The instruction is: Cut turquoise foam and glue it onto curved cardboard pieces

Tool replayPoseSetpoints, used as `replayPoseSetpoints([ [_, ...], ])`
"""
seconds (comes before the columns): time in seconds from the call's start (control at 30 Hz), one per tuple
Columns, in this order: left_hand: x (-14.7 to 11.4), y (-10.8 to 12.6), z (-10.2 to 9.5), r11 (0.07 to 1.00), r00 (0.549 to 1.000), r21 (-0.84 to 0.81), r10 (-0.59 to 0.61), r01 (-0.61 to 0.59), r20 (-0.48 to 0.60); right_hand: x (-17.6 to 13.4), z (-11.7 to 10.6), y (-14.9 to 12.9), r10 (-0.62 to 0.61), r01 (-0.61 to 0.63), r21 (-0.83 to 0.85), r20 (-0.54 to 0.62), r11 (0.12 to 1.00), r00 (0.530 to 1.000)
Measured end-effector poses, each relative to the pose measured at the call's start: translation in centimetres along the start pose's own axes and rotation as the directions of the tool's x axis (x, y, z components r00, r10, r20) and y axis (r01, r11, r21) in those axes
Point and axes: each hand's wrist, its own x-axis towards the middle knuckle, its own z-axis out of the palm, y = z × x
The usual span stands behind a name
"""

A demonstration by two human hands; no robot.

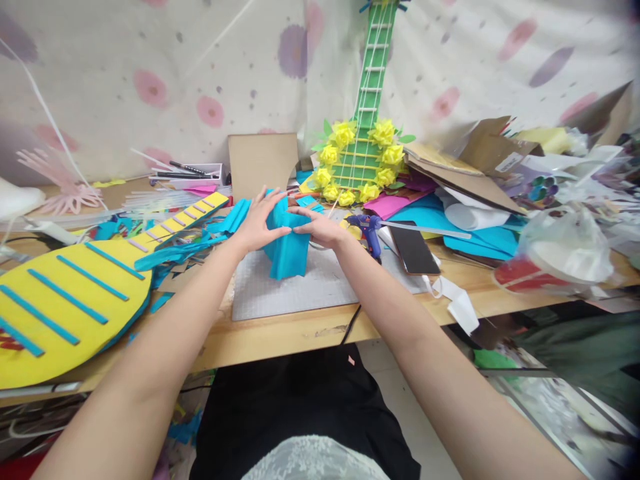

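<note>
Both my hands are on a folded piece of blue crepe paper (289,257), raised over a grey cutting mat (325,293). My left hand (257,223) grips its left side, thumb toward the middle and fingers behind. From the right, my right hand (317,228) pinches the same paper, its fingertips close to my left thumb. Left of my hands lies more crumpled blue crepe paper (185,250). A yellow paper guitar (100,267) with blue strips rests at the left. Just right of my right hand is a blue glue gun (369,232).
A green paper guitar (367,127) with yellow flowers leans on the back curtain. A black phone (414,248) lies right of the mat. Farther right are stacked cardboard (465,173), blue sheets (480,243) and a red-and-white tub (535,270) in a plastic bag. Scraps litter the table's left.
</note>
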Motion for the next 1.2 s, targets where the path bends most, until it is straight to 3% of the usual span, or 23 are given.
replayPoseSetpoints([
  [0.07,0.9,0.6,-0.8,0.997,0.992,0.067,0.033,-0.041,0.120,-0.1,0.1,-0.1,-0.015,0.015,-0.022,-0.011,1.000,1.000],
  [0.17,2.2,0.9,-1.8,0.979,0.983,0.201,-0.056,0.020,0.176,-0.1,0.2,-0.1,-0.068,0.062,-0.081,-0.073,0.995,0.995],
  [0.33,2.9,0.1,-3.1,0.956,0.973,0.266,-0.174,0.128,0.155,0.2,0.2,1.2,-0.105,0.044,-0.280,-0.210,0.959,0.972],
  [0.43,2.5,-0.5,-3.7,0.945,0.972,0.269,-0.218,0.187,0.090,0.2,0.1,1.7,-0.112,0.042,-0.267,-0.252,0.963,0.961],
  [0.5,2.2,-0.8,-4.1,0.933,0.966,0.284,-0.250,0.220,0.074,0.2,0.0,1.8,-0.101,0.043,-0.226,-0.252,0.973,0.962],
  [0.7,1.6,-0.8,-5.2,0.937,0.950,0.291,-0.253,0.193,0.184,0.2,-0.2,1.6,-0.108,0.053,-0.207,-0.264,0.977,0.959],
  [0.93,1.2,-0.7,-5.7,0.925,0.932,0.278,-0.316,0.260,0.178,0.7,0.4,1.8,-0.137,0.074,-0.228,-0.277,0.971,0.951],
  [1.2,0.6,-1.2,-6.1,0.917,0.947,0.286,-0.311,0.278,0.078,0.4,1.9,2.9,-0.046,-0.018,-0.318,-0.193,0.948,0.980],
])
